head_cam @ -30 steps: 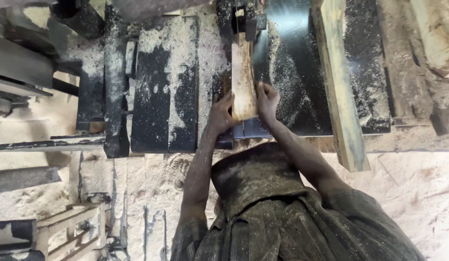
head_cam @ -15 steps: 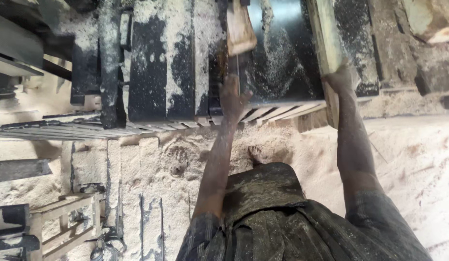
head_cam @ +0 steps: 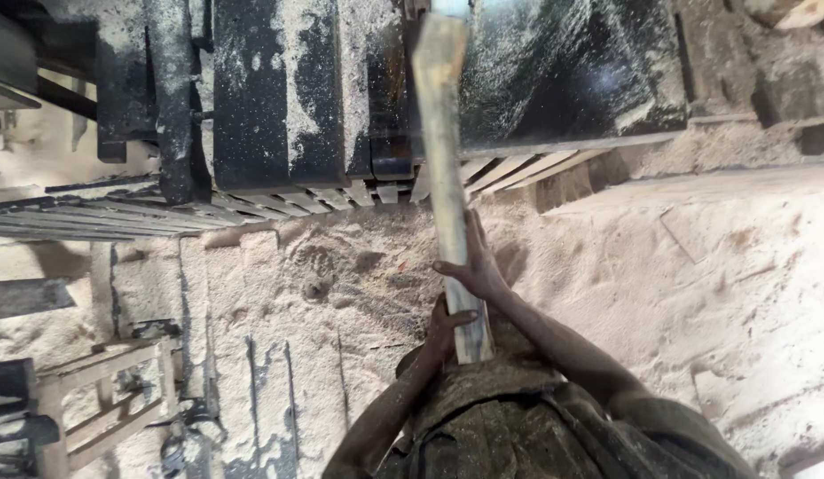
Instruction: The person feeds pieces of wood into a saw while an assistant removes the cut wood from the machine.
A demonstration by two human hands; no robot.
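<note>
Both hands are on the long wooden plank (head_cam: 446, 168) now, gripping it at its near end, close to the body. The right hand (head_cam: 472, 264) sits on the plank's right edge, fingers curled over the top face and pressed down on the wood. Just below it, nearer the body, the left hand (head_cam: 447, 324) wraps the plank's left edge, fingers folded across the face toward the right hand; the two hands sit almost touching, one above the other along the board.

From the grip the plank runs straight away, pale and dusty, its far end resting up on the dark machine table (head_cam: 563, 80), which lies well beyond the hands. Its near end sticks out just past the left hand, over the person's dust-covered shirt (head_cam: 510, 417).

Under the plank, between the grip and the table, thin wooden slats (head_cam: 510, 168) fan out at the table's edge. To the left of the grip the floor is thick with sawdust (head_cam: 341, 266), printed with marks. Further left of the hands stands a dark metal frame part (head_cam: 172, 98) coated in dust, and low on the far left a small wooden frame (head_cam: 102, 399) lies in the sawdust. To the right of the grip the sawdust floor spreads wide.
</note>
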